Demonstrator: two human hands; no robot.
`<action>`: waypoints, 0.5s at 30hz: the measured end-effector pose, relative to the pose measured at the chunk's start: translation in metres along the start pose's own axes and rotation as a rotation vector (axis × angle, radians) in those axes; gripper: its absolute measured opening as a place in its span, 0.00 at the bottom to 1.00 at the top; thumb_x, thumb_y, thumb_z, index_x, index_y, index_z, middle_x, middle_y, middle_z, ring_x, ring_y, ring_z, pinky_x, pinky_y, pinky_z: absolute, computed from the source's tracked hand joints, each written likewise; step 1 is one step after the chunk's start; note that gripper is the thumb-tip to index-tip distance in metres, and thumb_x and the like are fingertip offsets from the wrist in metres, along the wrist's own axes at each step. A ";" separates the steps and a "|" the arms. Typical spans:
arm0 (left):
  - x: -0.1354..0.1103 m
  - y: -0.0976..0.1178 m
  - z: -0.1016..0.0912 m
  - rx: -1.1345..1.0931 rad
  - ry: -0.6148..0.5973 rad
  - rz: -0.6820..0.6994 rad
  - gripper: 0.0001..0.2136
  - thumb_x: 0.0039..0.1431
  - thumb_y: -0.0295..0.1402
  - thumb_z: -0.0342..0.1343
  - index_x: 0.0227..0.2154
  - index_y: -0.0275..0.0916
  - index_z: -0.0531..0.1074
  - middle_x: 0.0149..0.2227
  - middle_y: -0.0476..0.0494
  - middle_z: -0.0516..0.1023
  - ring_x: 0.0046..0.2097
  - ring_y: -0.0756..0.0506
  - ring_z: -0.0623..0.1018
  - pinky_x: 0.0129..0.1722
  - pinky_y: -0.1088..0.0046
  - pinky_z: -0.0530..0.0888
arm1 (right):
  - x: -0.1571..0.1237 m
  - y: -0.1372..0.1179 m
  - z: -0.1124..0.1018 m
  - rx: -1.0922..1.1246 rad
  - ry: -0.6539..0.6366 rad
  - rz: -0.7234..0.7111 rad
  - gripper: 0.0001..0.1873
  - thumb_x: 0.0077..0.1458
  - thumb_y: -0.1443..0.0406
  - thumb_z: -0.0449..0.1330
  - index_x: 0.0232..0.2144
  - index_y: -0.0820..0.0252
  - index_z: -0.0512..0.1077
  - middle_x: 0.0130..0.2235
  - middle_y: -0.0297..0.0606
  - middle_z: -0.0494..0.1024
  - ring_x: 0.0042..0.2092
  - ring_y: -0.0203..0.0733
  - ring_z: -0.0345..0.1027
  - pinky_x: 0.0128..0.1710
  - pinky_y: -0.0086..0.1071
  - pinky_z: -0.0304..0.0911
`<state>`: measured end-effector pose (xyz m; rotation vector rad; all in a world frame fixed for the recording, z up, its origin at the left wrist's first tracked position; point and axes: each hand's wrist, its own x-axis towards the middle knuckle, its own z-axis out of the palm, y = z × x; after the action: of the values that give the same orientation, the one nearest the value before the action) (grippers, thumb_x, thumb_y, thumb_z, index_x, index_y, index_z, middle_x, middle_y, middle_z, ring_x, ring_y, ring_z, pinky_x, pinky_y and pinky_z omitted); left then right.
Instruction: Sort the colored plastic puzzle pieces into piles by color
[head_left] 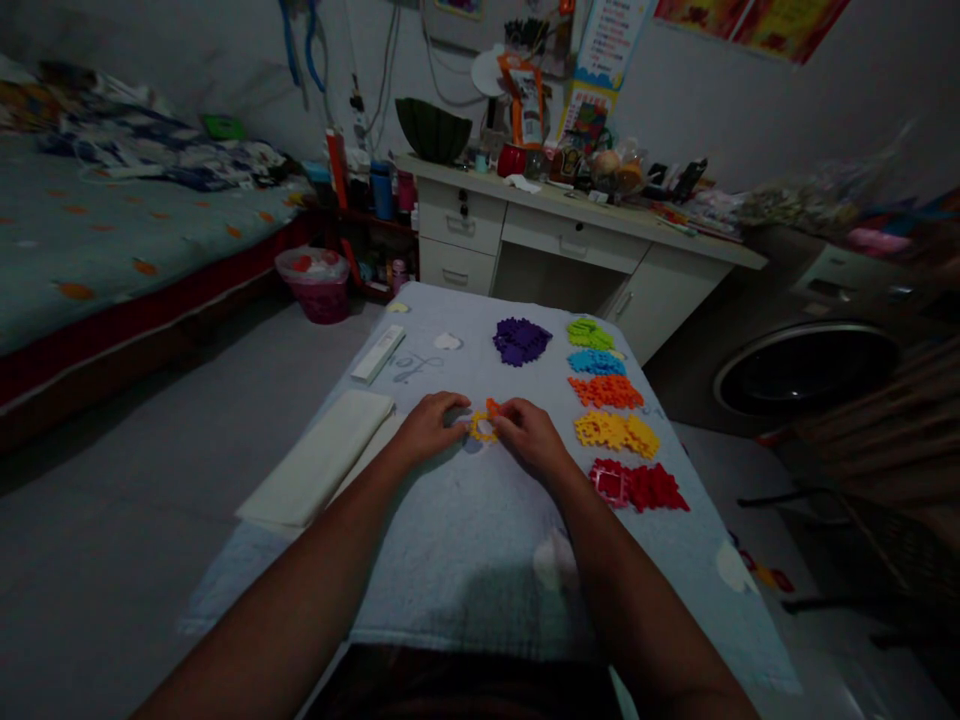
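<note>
My left hand (431, 424) and my right hand (529, 432) meet at the middle of a table covered by a pale blue cloth (465, 540). Both hands have their fingers pinched on a small yellow plastic piece (480, 428) with an orange piece (493, 407) joined at its top. To the right, sorted by colour, lie heaps of similar pieces: green (589, 334), blue (596, 362), orange (606, 391), yellow (616, 432) and red (639, 486). A purple heap (521, 340) lies farther back.
A folded white cloth (319, 458) and a long white box (379, 353) lie on the table's left. Beyond stand a cluttered white desk (570, 235), a bed (112, 240) at left, a pink bin (322, 285), and a washing machine (817, 350) at right.
</note>
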<state>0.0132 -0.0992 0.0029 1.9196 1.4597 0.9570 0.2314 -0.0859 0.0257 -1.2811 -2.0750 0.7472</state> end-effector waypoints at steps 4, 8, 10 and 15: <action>-0.001 0.002 0.003 0.141 -0.022 0.060 0.19 0.50 0.38 0.60 0.45 0.38 0.75 0.46 0.39 0.78 0.50 0.38 0.73 0.53 0.59 0.69 | 0.003 0.009 -0.008 0.012 0.056 0.050 0.21 0.66 0.57 0.45 0.28 0.60 0.70 0.28 0.33 0.72 0.32 0.36 0.64 0.35 0.29 0.54; -0.002 0.001 0.005 0.189 -0.042 0.051 0.19 0.50 0.38 0.60 0.46 0.39 0.75 0.46 0.41 0.78 0.50 0.39 0.73 0.53 0.60 0.69 | 0.008 0.017 -0.010 -0.067 0.091 0.116 0.22 0.65 0.58 0.45 0.25 0.60 0.70 0.27 0.35 0.73 0.32 0.37 0.65 0.35 0.29 0.54; -0.002 0.000 0.005 0.192 -0.053 0.050 0.19 0.50 0.39 0.60 0.46 0.40 0.74 0.47 0.41 0.78 0.50 0.39 0.73 0.53 0.60 0.69 | 0.010 0.019 -0.010 -0.173 0.122 0.170 0.21 0.65 0.58 0.46 0.26 0.60 0.71 0.29 0.37 0.73 0.33 0.39 0.65 0.35 0.30 0.55; -0.002 0.000 0.004 0.193 -0.065 0.061 0.19 0.50 0.39 0.61 0.46 0.40 0.74 0.47 0.40 0.78 0.51 0.38 0.73 0.54 0.60 0.68 | 0.011 0.024 -0.006 -0.408 0.186 0.216 0.16 0.60 0.59 0.55 0.44 0.63 0.72 0.43 0.46 0.74 0.45 0.45 0.66 0.46 0.33 0.59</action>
<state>0.0159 -0.1008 0.0000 2.1233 1.5101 0.7965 0.2460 -0.0656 0.0146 -1.7456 -2.0193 0.2803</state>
